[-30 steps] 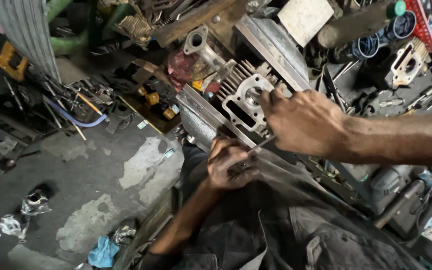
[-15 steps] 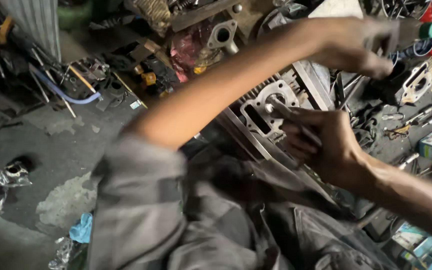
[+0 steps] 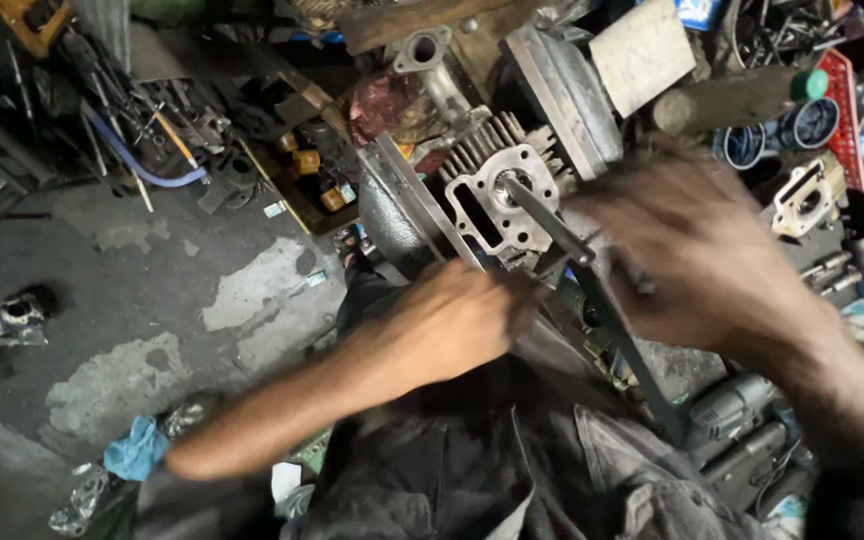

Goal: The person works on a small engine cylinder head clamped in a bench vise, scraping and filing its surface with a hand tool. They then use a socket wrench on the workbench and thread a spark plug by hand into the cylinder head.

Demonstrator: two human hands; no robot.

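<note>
— Head view: where's the engine cylinder [image 3: 497, 195]?
— Centre top; a metal rod [image 3: 547, 218] slants from its bore toward lower right.
— Hands?
— Left hand [image 3: 452, 322] curled just below it, nearer; right hand [image 3: 697, 255] blurred, grip unclear.
</note>
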